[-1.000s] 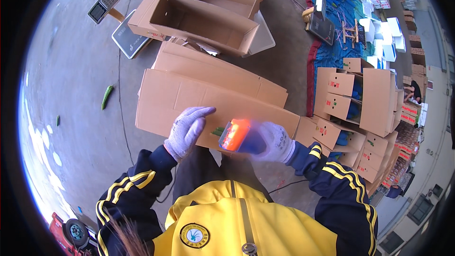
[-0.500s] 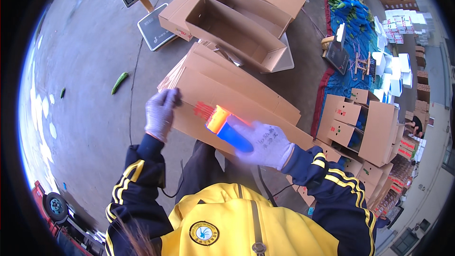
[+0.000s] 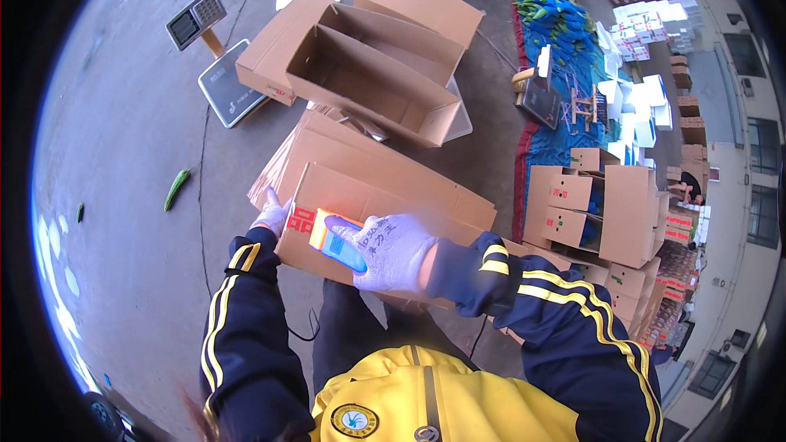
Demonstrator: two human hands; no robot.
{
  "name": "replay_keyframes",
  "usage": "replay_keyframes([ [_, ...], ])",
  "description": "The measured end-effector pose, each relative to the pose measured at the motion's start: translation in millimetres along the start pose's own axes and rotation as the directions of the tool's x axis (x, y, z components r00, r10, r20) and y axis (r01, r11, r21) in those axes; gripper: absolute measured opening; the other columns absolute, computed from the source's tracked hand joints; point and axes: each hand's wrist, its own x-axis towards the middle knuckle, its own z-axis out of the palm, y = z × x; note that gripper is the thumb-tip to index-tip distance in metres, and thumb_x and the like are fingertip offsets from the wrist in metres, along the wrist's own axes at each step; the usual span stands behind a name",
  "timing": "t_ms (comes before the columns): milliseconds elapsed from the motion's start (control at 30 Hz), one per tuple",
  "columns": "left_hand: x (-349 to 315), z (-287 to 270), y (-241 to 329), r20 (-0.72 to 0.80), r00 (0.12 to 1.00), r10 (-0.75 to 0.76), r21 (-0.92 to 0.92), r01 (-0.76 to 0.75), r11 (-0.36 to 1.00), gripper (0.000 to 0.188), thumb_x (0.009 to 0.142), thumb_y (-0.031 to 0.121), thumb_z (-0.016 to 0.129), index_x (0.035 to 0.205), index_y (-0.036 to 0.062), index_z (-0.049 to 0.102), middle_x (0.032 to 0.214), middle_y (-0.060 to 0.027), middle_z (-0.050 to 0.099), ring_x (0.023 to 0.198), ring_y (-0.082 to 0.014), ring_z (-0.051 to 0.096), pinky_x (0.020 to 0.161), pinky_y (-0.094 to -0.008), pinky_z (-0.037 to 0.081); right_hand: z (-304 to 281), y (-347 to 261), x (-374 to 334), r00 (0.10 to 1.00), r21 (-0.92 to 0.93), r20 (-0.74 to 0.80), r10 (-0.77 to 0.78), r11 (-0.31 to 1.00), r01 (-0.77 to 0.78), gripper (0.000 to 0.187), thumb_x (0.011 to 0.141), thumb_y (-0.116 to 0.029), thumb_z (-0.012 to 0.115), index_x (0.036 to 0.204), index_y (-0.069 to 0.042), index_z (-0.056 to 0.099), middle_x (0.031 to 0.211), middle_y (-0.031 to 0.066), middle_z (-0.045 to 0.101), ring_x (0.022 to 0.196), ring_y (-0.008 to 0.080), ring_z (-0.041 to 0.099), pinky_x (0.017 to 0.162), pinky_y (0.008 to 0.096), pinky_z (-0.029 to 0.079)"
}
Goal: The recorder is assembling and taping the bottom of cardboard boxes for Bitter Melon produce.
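Observation:
My gloved left hand (image 3: 273,214) is at the left edge of a flattened cardboard box (image 3: 348,191), its fingers gripping that edge. My gloved right hand (image 3: 395,250) is wrapped around an orange and blue handheld tool (image 3: 342,254), whose exact kind I cannot make out. The tool's orange end is over the cardboard, beside red printed marks (image 3: 300,219). More flattened boxes (image 3: 385,160) lie beneath and behind the top one.
Opened boxes (image 3: 368,74) stand just beyond, with a platform scale (image 3: 233,82) to their left. A green cucumber-like vegetable (image 3: 177,189) lies on the floor. On the right are stacked cartons (image 3: 626,213), a blue sheet (image 3: 557,143) with vegetables, and a second scale (image 3: 539,102).
My left hand has gone from a pinch above the cardboard to its left edge. My right hand has brought the tool left toward the red print. The whole view has shifted slightly.

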Motion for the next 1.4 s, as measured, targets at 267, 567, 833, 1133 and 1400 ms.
replay_keyframes([
  [267, -109, -33, 240, -0.094, 0.951, 0.295, -0.024, -0.298, 0.954, 0.059, 0.097, 0.055, 0.048, 0.12, 0.0013, 0.061, 0.095, -0.0231, 0.069, 0.095, -0.0385, 0.067, 0.08, -0.0454, 0.05, 12, 43, -14, 0.996, -0.037, 0.02, 0.084, 0.996, -0.083, 0.076, 0.083, -0.035, 0.064, 0.148, -0.009, 0.035, 0.103, 0.0257, 0.065, 0.09, 0.036, 0.069, 0.081, 0.0435, 0.056],
  [567, -146, -27, 280, -0.266, 0.962, 0.06, 0.217, 0.0, 0.976, 0.062, 0.096, 0.058, 0.042, 0.132, 0.0086, 0.054, 0.104, -0.019, 0.07, 0.1, -0.0386, 0.066, 0.086, -0.047, 0.05, 32, 113, -157, 0.951, -0.091, 0.227, 0.208, 0.977, -0.192, 0.075, 0.078, -0.042, 0.063, 0.144, -0.014, 0.041, 0.092, 0.0256, 0.067, 0.083, 0.0387, 0.068, 0.075, 0.0475, 0.055],
  [833, -146, 25, 306, -0.523, 0.76, 0.386, 0.613, 0.02, 0.79, 0.053, 0.098, 0.044, 0.046, 0.141, 0.0126, 0.047, 0.151, -0.0218, 0.036, 0.138, -0.0437, 0.032, 0.11, -0.0591, 0.025, 75, 177, -264, 0.929, -0.105, 0.207, 0.308, 0.951, -0.292, 0.079, 0.075, -0.043, 0.064, 0.145, -0.013, 0.042, 0.094, 0.0219, 0.067, 0.083, 0.0354, 0.068, 0.074, 0.0449, 0.055],
  [1133, -219, 185, 413, 0.156, 0.727, 0.668, 0.678, -0.571, 0.463, 0.064, 0.087, 0.055, 0.059, 0.142, 0.0241, 0.049, 0.159, -0.0197, 0.019, 0.146, -0.0477, 0.011, 0.112, -0.0708, 0.003, 103, 208, -323, 0.939, -0.045, 0.156, 0.306, 0.952, -0.303, 0.062, 0.072, -0.032, 0.069, 0.128, -0.009, 0.056, 0.097, 0.0186, 0.069, 0.088, 0.0331, 0.069, 0.073, 0.0435, 0.055],
  [1400, -220, 185, 416, 0.159, 0.733, 0.662, 0.726, -0.541, 0.424, 0.066, 0.086, 0.056, 0.058, 0.142, 0.0214, 0.05, 0.159, -0.0215, 0.018, 0.146, -0.0489, 0.01, 0.112, -0.0704, 0.003, 182, 268, -409, 0.843, -0.081, 0.226, 0.488, 0.872, -0.483, 0.079, 0.072, -0.035, 0.071, 0.145, -0.02, 0.044, 0.105, 0.0156, 0.069, 0.096, 0.0318, 0.068, 0.081, 0.043, 0.054],
])
